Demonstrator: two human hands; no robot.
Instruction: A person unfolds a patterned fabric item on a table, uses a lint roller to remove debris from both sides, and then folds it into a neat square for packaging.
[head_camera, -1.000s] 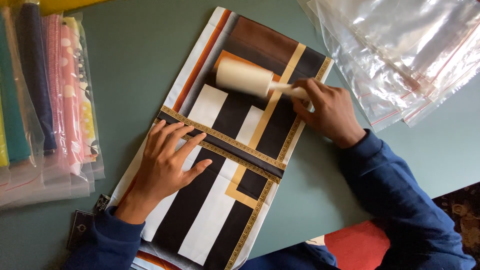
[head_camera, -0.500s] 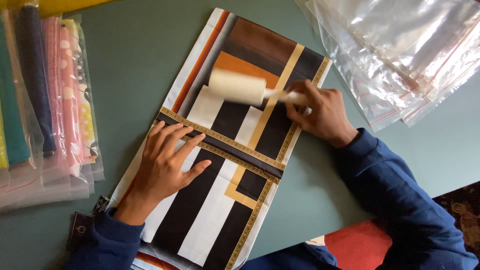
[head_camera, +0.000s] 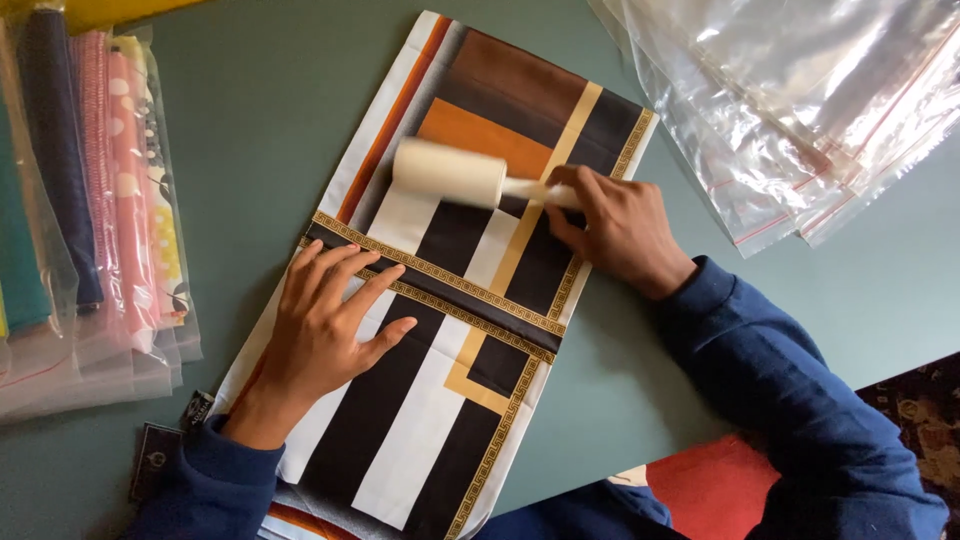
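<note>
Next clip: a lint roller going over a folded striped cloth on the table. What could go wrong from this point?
1. The left hand pins only the near half of the cloth; the far end lies free, so the sticky lint roller could lift or wrinkle it.
2. The right hand holds the thin handle by the fingertips, so the grip may slip.
3. The loose plastic bags lie close by and could catch on the roller.

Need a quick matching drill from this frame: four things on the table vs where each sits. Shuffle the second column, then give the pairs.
1. lint roller
2. left hand
3. empty clear bags
4. bagged fabrics

A. far left of the table
B. flat on the patterned cloth, near half
C. top right corner
D. on the cloth's far half, handle in the right hand

Pairs: 1-D, 2-B, 3-C, 4-A
</note>
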